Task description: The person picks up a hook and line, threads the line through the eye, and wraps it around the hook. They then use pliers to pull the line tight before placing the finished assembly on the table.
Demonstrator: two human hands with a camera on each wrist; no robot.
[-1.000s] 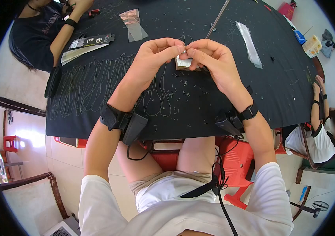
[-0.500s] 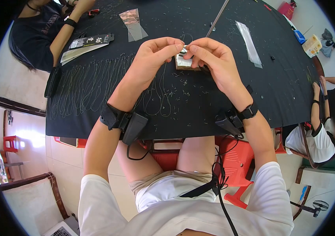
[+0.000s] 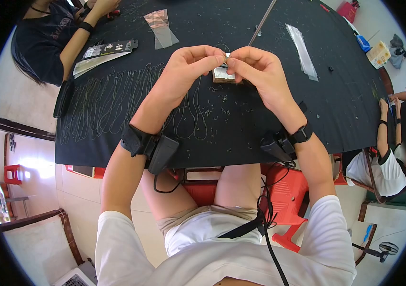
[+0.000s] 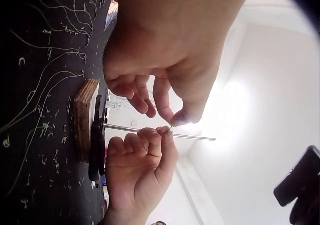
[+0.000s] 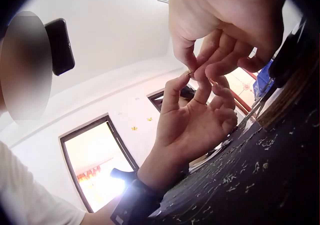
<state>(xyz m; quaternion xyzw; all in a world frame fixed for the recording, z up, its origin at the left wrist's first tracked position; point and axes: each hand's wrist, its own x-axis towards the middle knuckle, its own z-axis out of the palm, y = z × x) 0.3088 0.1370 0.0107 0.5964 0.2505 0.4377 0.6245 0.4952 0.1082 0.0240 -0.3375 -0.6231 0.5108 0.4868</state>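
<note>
Both hands meet fingertip to fingertip over a small wooden block (image 3: 222, 80) with a pale top. My left hand (image 3: 187, 71) pinches a tiny piece on thin line between thumb and index finger; the piece is too small to identify. From the other side, my right hand (image 3: 260, 71) pinches at the same spot with thumb and index finger. In the left wrist view the tiny piece (image 4: 170, 129) shows between the fingertips, above the block's edge (image 4: 86, 120). A slim loop of line (image 3: 226, 46) rises behind the fingers in the head view.
Many strands of thin line (image 3: 112, 102) lie in rows at left on the black cloth (image 3: 241, 138). Small clippings are scattered about. A metal rod (image 3: 263, 21) stands behind the block. Clear plastic sleeves (image 3: 301, 52) and a printed packet (image 3: 110, 50) lie farther out. Other people sit at both sides.
Half a second ago the fingertips stood slightly apart with a shiny bit between them; now they are closer together. The forearms have barely moved.
</note>
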